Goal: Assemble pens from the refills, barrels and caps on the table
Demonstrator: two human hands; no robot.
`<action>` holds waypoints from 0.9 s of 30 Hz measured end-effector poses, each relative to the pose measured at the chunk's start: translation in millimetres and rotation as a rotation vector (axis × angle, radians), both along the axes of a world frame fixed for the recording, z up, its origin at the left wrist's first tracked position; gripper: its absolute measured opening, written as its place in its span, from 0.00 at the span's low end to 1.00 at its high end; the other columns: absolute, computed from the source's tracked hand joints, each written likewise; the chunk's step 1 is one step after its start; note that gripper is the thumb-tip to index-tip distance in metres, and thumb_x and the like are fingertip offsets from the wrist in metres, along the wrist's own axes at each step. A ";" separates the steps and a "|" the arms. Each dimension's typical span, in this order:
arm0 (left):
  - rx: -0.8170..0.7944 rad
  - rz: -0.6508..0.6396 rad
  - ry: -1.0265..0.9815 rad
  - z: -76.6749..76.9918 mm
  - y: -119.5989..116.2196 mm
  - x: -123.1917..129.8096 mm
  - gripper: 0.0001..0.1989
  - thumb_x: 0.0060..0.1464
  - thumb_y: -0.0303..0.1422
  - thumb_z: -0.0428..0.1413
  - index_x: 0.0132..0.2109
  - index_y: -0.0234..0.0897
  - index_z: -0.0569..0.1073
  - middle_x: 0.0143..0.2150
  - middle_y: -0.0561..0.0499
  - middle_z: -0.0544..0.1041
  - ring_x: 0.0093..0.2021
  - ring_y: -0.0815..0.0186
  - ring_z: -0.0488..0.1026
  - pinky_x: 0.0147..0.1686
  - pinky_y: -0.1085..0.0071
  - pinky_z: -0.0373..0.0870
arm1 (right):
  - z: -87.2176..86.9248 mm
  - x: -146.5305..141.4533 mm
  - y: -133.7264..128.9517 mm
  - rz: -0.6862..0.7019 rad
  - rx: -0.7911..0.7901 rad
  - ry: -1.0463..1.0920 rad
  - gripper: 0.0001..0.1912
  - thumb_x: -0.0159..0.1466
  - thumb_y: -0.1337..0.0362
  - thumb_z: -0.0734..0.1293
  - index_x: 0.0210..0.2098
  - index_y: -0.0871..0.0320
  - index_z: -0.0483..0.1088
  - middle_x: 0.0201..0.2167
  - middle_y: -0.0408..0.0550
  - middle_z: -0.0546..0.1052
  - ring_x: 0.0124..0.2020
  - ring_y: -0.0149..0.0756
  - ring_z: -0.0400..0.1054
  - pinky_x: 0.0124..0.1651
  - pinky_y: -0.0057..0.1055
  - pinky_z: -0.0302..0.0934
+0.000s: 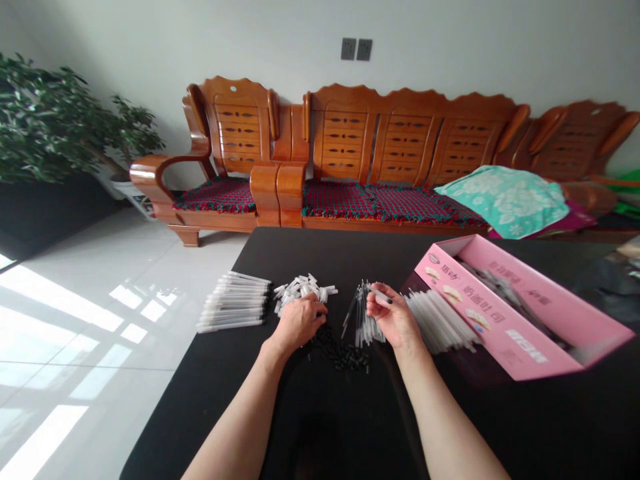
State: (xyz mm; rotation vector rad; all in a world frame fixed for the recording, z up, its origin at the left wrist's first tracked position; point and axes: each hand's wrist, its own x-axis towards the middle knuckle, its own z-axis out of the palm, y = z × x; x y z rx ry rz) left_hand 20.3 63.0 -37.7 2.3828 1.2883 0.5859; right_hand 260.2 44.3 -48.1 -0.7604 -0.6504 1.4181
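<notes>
My right hand [394,321] holds a pen [383,295] with a whitish barrel and a black end, pinched between thumb and fingers. Thin clear pen refills [367,327] lie in a bundle just beneath and left of it. My left hand [301,320] is closed, fingertips down at the near edge of a heap of short white pen caps [306,287]; what its fingers grip is hidden. Small black plugs [345,353] are scattered between the two hands. To the left, white pens with black ends [235,303] lie side by side in a stack.
Whitish empty-looking pen barrels [440,320] lie right of my right hand, against a pink cardboard box [520,320] with items inside. All this rests on a black table [320,420]. Beyond its far edge stands a wooden sofa [400,140] with a turquoise cloth [505,200].
</notes>
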 end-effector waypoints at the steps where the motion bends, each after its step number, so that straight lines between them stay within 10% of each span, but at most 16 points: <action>1: -0.002 -0.001 -0.005 0.2 -0.4 0.8 0.07 0.53 0.28 0.58 0.38 0.40 0.80 0.40 0.46 0.77 0.38 0.59 0.75 0.37 0.67 0.65 | 0.3 -0.3 0.1 -0.009 0.000 -0.007 0.15 0.50 0.67 0.76 0.38 0.57 0.75 0.26 0.44 0.80 0.23 0.31 0.74 0.26 0.25 0.70; 8: -0.045 0.047 -0.273 -1.9 3.1 4.5 0.05 0.50 0.25 0.59 0.33 0.38 0.78 0.32 0.49 0.77 0.33 0.62 0.73 0.36 0.67 0.66 | -1.0 -3.7 0.3 -0.059 0.037 -0.122 0.11 0.57 0.60 0.73 0.38 0.58 0.74 0.21 0.44 0.78 0.17 0.32 0.70 0.17 0.26 0.65; 16: -0.588 0.225 -1.205 -6.3 5.6 15.2 0.17 0.46 0.39 0.66 0.40 0.31 0.78 0.30 0.48 0.78 0.29 0.67 0.75 0.30 0.72 0.72 | -1.0 -10.3 -2.0 -0.044 0.041 -0.186 0.12 0.56 0.59 0.74 0.33 0.62 0.77 0.20 0.46 0.78 0.17 0.33 0.71 0.17 0.27 0.67; 27: -0.755 0.226 -1.344 -4.7 -0.8 25.2 0.16 0.40 0.36 0.70 0.34 0.30 0.77 0.28 0.48 0.79 0.29 0.69 0.76 0.33 0.74 0.75 | 2.6 -16.0 -5.0 0.015 0.043 -0.216 0.11 0.55 0.60 0.74 0.34 0.62 0.77 0.24 0.50 0.81 0.21 0.37 0.75 0.23 0.30 0.72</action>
